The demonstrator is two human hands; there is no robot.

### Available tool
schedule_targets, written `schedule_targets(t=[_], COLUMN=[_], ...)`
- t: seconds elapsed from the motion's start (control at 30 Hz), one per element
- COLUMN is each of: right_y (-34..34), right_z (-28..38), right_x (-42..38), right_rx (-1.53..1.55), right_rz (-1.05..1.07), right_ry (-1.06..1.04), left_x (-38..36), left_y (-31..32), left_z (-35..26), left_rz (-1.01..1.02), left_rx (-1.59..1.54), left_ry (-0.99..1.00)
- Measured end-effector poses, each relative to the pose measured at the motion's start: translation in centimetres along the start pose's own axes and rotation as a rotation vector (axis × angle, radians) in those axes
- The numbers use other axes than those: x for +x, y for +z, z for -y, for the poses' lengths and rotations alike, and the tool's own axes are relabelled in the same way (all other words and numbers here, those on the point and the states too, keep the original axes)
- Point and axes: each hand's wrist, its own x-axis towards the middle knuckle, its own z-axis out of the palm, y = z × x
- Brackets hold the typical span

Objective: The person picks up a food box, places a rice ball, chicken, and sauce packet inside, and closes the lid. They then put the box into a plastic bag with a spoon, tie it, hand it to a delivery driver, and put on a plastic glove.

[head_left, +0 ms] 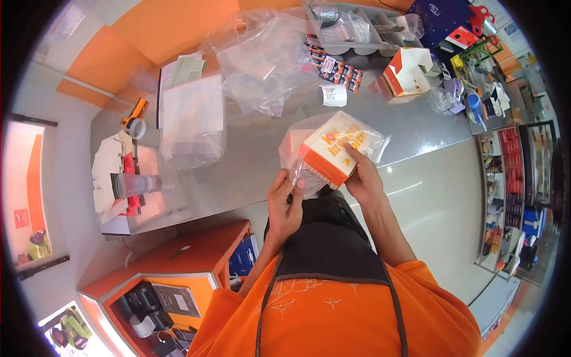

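An orange and white food box (334,149) with yellow-orange lettering on its top is held over the near edge of the metal counter, in front of my body. A clear plastic bag (375,141) wraps around it. My right hand (364,178) grips the box's right side through the bag, thumb on the top. My left hand (285,205) is closed on the bag's loose film at the box's lower left corner, fingers pinched together. Behind the box's left corner a pinkish panel shows through the film.
The metal counter (238,189) bears a pile of clear bags (256,65), a bag-wrapped white stack (193,113), a plastic cup (138,185) and a tape dispenser (135,116). Farther back are a small receipt (334,95), an open carton (408,74) and a grey organizer (351,44).
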Motion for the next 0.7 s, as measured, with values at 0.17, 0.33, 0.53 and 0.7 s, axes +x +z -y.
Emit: schedule_targets(t=[0.17,0.33,0.53,0.7], right_y=[-1.3,-0.4,2.2,0.5], right_z=[-4.7,-0.9,1.8,0.4], right_x=[2.6,-0.4,2.8,6.9], right_rx=[-0.046,-1.020,-2.366,-2.479], right_rz=[0.008,0.306,0.715,0.506], right_ry=[-0.095,0.119,-0.760,-0.501], left_x=[1.0,4.2,4.7,5.0], left_y=[2.6,1.1,0.9,-0.4], left_z=[-2.0,-2.1,-3.1,-2.4], left_rz=[0.203,-0.070,0.007,-0.117], left_rx=[-0.046,-0.497,-0.539,-0.467], left_ry=[0.081,-0.211,-0.150,-0.172])
